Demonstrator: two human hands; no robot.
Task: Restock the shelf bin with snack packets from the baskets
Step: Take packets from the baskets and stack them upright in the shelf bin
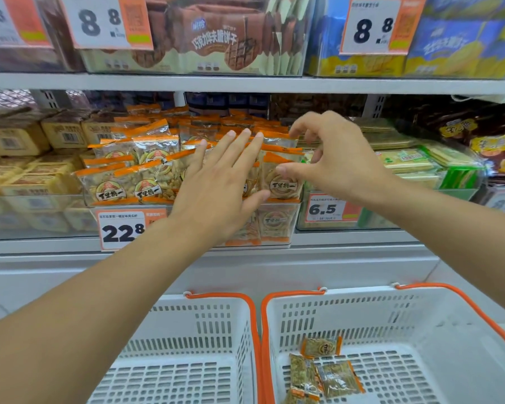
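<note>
I am holding my left hand [216,182] flat over the bin [277,225], fingers straight and close together, resting on the heaped packets [146,173]. My right hand [336,158] is hovering at the bin's right edge, fingers loosely curled and spread, thumb and forefinger apart, gripping nothing; whether the fingertips are touching the top packet I cannot tell. The packets are piling above the clear front wall, reaching close to the shelf [245,83] above, so little room is showing over the heap. Below, two baskets are sitting side by side, rims touching. The left basket [187,339] is showing only bare floor; the right basket [391,330] is holding a few loose packets [324,371] near its left wall, with open floor to their right.
</note>
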